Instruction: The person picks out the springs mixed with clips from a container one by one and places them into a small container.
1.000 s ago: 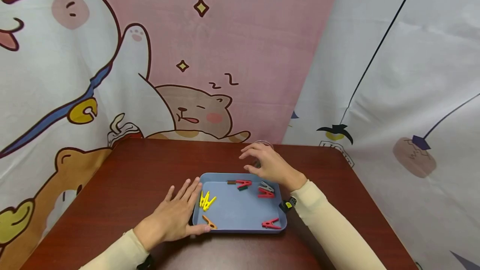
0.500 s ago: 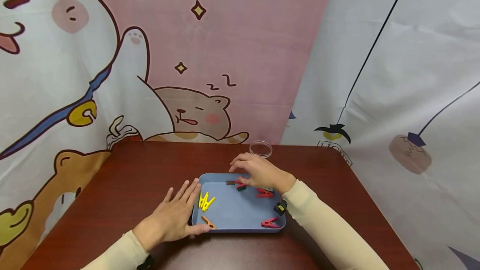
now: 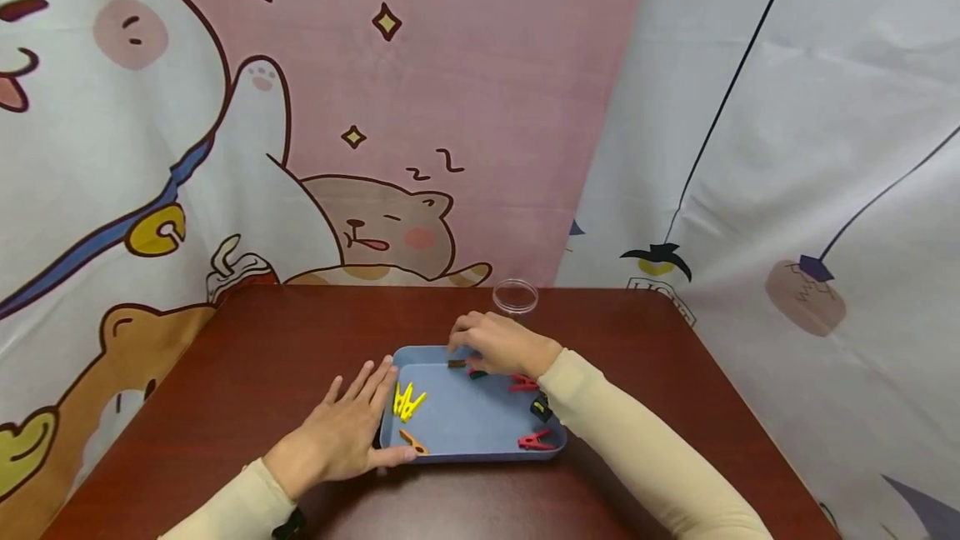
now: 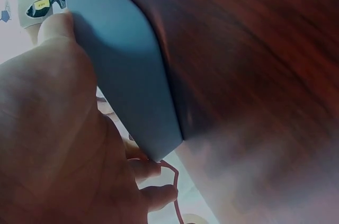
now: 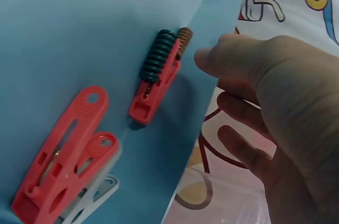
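Observation:
My left hand (image 3: 337,432) lies along the left side of a blue tray (image 3: 465,419), fingers spread and thumb at its near edge. My right hand (image 3: 502,344) hovers over the tray's far side with loosely bent fingers, holding nothing. In the right wrist view, its thumb is close to a brown spring (image 5: 184,39) but apart from it. A dark green spring (image 5: 158,57) and a small red clip (image 5: 144,106) lie against that spring. Nearer in that view, a larger red clip (image 5: 62,163) overlaps a grey clip (image 5: 100,188).
Yellow clips (image 3: 407,403) and an orange clip (image 3: 413,441) lie at the tray's left. Another red clip (image 3: 536,440) is in its near right corner. A clear round dish (image 3: 495,302) stands behind the tray on the brown table (image 3: 300,332), before a patterned cloth.
My right hand has moved left and toward me, from beside the clear dish to above the springs at the tray's far side. The left hand keeps its place on the tray.

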The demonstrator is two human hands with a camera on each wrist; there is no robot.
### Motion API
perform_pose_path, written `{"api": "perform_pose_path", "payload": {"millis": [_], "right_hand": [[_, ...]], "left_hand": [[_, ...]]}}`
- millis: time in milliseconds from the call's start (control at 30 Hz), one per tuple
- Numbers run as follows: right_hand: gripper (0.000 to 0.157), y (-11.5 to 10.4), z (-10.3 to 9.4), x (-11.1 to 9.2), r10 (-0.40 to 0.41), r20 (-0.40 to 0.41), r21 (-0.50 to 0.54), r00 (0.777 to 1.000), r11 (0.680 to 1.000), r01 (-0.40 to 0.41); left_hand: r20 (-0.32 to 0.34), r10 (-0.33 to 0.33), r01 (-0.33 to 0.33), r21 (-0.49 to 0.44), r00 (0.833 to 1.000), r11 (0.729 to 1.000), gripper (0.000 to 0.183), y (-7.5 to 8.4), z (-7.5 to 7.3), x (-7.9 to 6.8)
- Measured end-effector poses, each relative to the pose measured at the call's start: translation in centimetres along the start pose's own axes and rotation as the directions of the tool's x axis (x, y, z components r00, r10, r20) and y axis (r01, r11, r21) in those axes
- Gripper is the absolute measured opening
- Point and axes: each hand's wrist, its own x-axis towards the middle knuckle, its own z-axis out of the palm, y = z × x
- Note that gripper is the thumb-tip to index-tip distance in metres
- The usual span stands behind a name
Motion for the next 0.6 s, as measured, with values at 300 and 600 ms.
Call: {"api": "perform_pose_path", "payload": {"millis": [300, 600], "right_hand": [[0.033, -0.2, 0.7, 0.7, 0.014, 0.088, -0.016, 0.996, 1.000, -0.013], [0.038, -0.4, 1.4, 1.2, 0.013, 0.098, -0.079, 0.995, 0.997, -0.005]], "left_hand": [[0.011, -0.004, 0.004, 0.001, 1.000, 1.000, 0.132, 0.0, -0.3, -0.1], [0.012, -0.003, 0.003, 0.003, 1.000, 1.000, 0.133, 0.4, -0.5, -0.2]]}}
